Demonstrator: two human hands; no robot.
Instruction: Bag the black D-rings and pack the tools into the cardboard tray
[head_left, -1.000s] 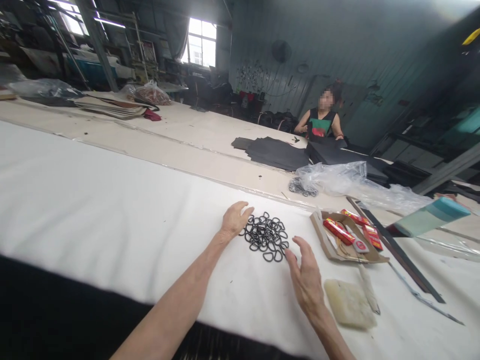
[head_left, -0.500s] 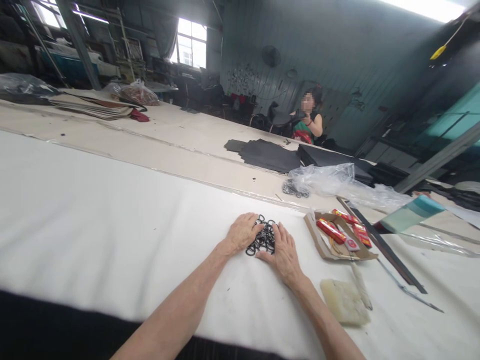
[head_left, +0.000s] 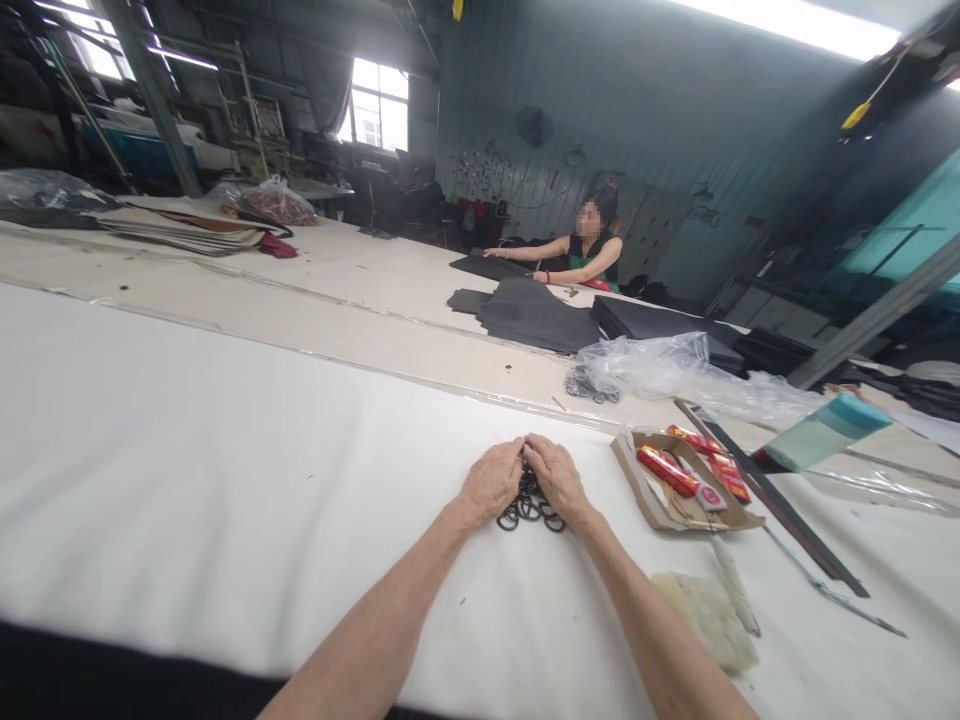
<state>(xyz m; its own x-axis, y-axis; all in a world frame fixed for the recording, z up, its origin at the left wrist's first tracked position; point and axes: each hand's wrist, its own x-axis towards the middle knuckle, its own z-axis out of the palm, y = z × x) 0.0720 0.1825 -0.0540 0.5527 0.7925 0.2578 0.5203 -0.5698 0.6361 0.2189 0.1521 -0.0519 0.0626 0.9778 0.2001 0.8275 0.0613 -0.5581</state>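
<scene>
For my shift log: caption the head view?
Both hands, left hand and right hand, cup a pile of black D-rings on the white table.

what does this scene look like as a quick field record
left hand: left hand cupped against the left side of the pile of black rings
right hand: right hand cupped against the pile's right side, fingertips meeting the left hand's
rings: bunched between both hands, a few showing at the near edge
surface: white table cover
right of hands: open cardboard box with red packets
near right: pale block
far side: a person at dark sheets; clear plastic bag
</scene>
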